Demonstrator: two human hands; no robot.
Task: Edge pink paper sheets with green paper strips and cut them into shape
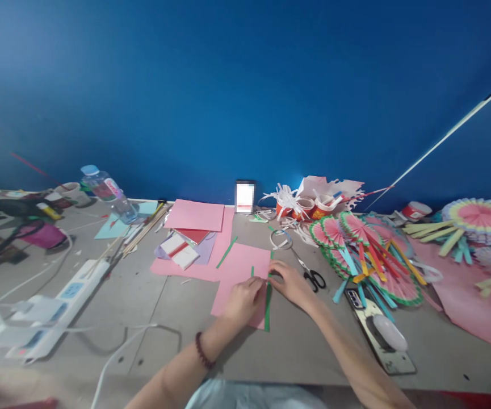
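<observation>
A pink paper sheet (236,264) lies flat before me, with a green paper strip (268,309) along its right edge. My left hand (245,298) rests on the sheet with its fingers curled together; anything inside them is hidden. Just beyond those fingers shows the end of a short green strip (252,271). At the right edge of the sheet, my right hand (290,281) has thumb and fingertips closed on the edge strip. Another loose green strip (227,252) lies to the upper left. Black-handled scissors (314,280) and a roll of clear tape (281,240) lie right of the sheet.
Pink sheets (196,215) are stacked at back left, near a tilted bottle (111,193). A power strip (60,309) with white cables stands left. To the right are folded paper fans (362,230), a phone (381,335) with a white mouse on it, and red cups (302,208).
</observation>
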